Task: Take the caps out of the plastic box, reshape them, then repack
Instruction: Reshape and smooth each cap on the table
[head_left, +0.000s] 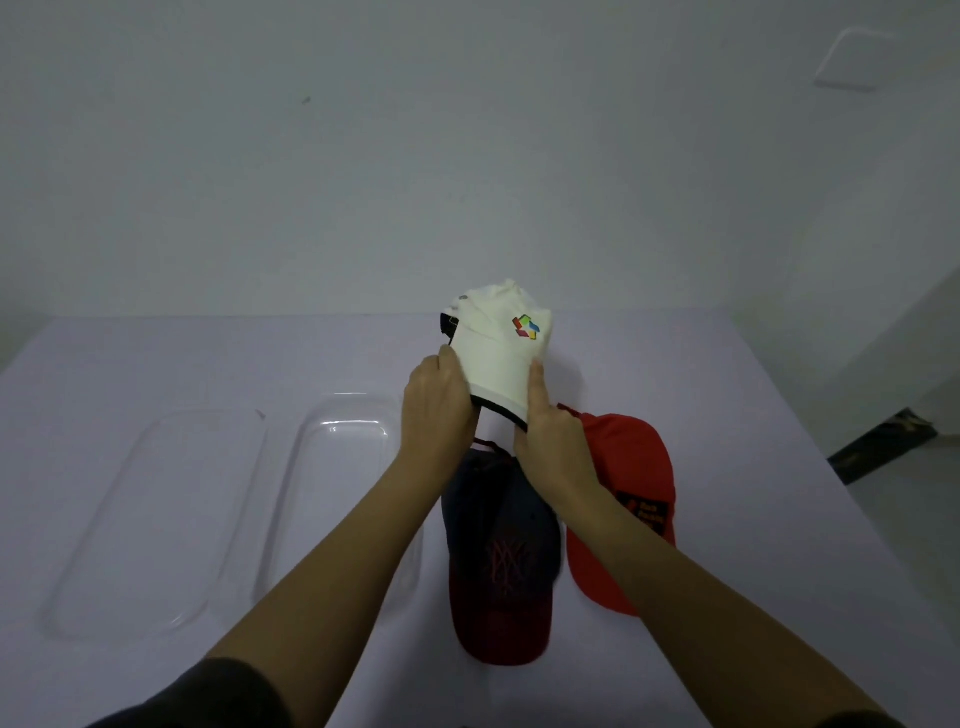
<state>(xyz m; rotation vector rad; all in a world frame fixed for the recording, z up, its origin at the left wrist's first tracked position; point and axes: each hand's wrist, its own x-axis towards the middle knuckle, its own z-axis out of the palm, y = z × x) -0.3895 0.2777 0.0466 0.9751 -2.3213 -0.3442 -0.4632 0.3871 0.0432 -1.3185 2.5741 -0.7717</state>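
At the far left of the table (727, 395) lies a clear, shallow lid (156, 525), and just to its right sits the clear box (343, 467), side by side with it and with no cap inside. A dark sleeve (208, 696) shows at the near left edge, with the bare forearm reaching away over the box's near right corner. The left hand (436, 410) grips the left edge of the white cap's (493, 358) brim, thumb on top and fingers curled underneath. This cap is held up off the table, between both hands and beyond the other two caps, its brim toward the person and its crumpled crown on the far side. A multicoloured logo shows on its front and a black lining under the brim. Below it the navy cap (498, 551) lies flat on the table, red stitching on its crown and a red brim at the near end. The right hand (550, 441) clasps the right edge of the white brim, thumb stretched along the top. Right of that forearm lies the red cap (634, 467) with a black patch, just beside the navy one; the arm hides whether they touch. A pale wall (363, 156) rises behind the table.
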